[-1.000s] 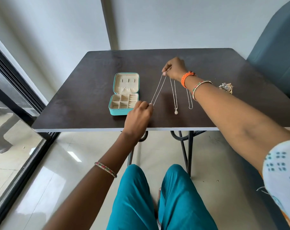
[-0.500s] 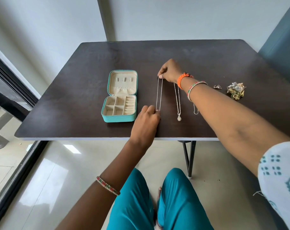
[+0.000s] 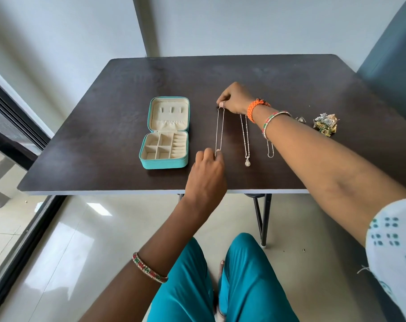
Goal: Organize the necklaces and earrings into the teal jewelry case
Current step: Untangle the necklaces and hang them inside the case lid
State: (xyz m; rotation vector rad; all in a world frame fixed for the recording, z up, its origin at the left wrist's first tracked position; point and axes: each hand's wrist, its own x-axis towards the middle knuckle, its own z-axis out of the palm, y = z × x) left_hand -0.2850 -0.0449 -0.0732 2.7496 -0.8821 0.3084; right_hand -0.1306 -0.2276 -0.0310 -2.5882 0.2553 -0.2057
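The left hand [image 3: 206,175] pinches the near end of a thin silver chain [image 3: 219,130]; the right hand [image 3: 235,98] pinches its far end. The chain is stretched taut just right of the open teal jewelry case [image 3: 164,162], running near to far. Further right of the case lie a pendant necklace [image 3: 246,145], another chain [image 3: 270,149] and, well apart, an earring cluster [image 3: 325,124].

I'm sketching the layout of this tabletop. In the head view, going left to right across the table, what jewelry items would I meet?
Open teal jewelry case with cream lining → thin silver chain stretched between both hands → beaded silver necklace with an oval pendant → plain silver chain partly under the right forearm → small triangular earring → cluster of gold and silver earrings.
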